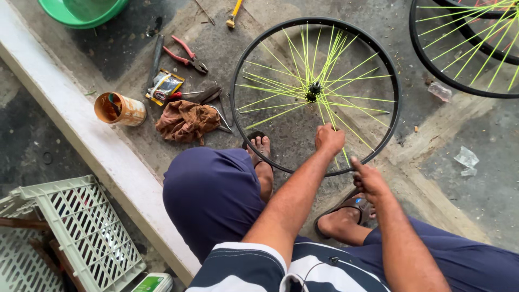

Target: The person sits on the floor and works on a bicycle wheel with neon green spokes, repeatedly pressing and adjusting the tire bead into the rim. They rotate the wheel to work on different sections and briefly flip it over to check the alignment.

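Nearest the camera, the person's two bare forearms reach forward over their knees and sandalled feet; the right hand (368, 181) sits at the near edge of the bicycle wheel (315, 92), its fingers curled at the black rim (378, 154), though whether they pinch a spoke end or the rim itself I cannot tell; just beyond it, the left hand (328, 138) is closed around the yellow-green spokes (286, 89) a little inside the rim, on the near side of the hub (313, 92); the wheel lies flat on the concrete, so the spokes run away from both hands toward the hub; the left hand is the nearer to it; farther left lie a brown rag (186, 121), red pliers (186, 55) and an orange tin (120, 109).
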